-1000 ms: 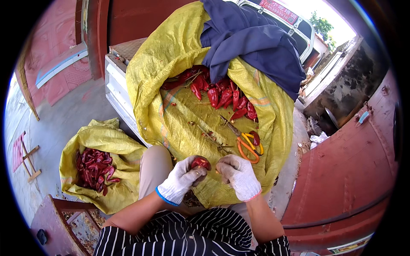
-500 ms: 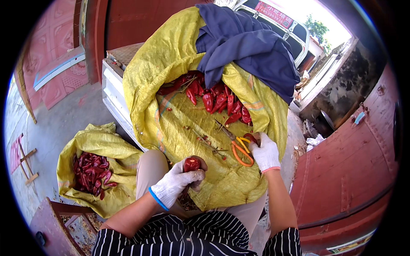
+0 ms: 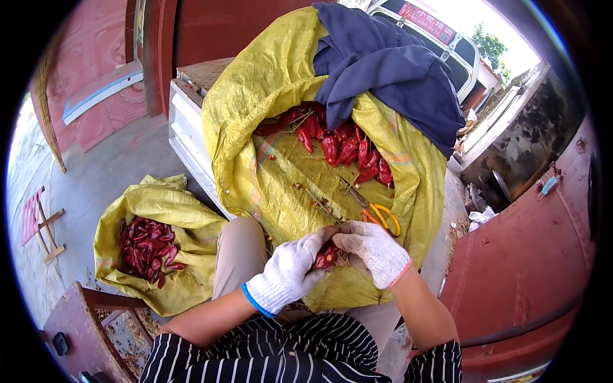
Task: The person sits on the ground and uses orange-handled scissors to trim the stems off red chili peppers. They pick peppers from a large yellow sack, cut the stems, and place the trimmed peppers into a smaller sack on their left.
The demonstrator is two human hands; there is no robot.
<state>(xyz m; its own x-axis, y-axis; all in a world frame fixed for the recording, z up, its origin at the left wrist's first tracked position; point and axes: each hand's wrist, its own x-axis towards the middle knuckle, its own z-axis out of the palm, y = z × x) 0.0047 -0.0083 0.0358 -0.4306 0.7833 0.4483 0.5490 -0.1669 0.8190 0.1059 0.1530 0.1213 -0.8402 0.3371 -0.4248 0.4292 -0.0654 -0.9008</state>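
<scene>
In front of my lap, my left hand (image 3: 287,271), in a white knitted glove with a blue cuff edge, is closed around one or more dark red chili peppers (image 3: 326,257). My right hand (image 3: 375,253), in a similar glove with a pink edge, meets it there, fingers curled in against the peppers. The fingers partly hide what they grip. Just beyond the right hand, scissors (image 3: 387,221) with orange and yellow handles lie on a large yellow woven sack (image 3: 281,210). Several red chilies (image 3: 348,150) fill the sack's opening, with loose stem bits nearer me.
At lower left stands a smaller yellow sack (image 3: 201,236) holding many dark red chilies (image 3: 148,247). A dark blue cloth (image 3: 396,70) drapes over the big sack, which rests on a white vehicle bed (image 3: 185,131). A small folding stool (image 3: 43,223) and a wooden chair (image 3: 80,325) are at left.
My right hand has come left and nearer from beside the scissors, bringing a red chili to my left hand, which moved slightly right. The whole view has shifted a little.
</scene>
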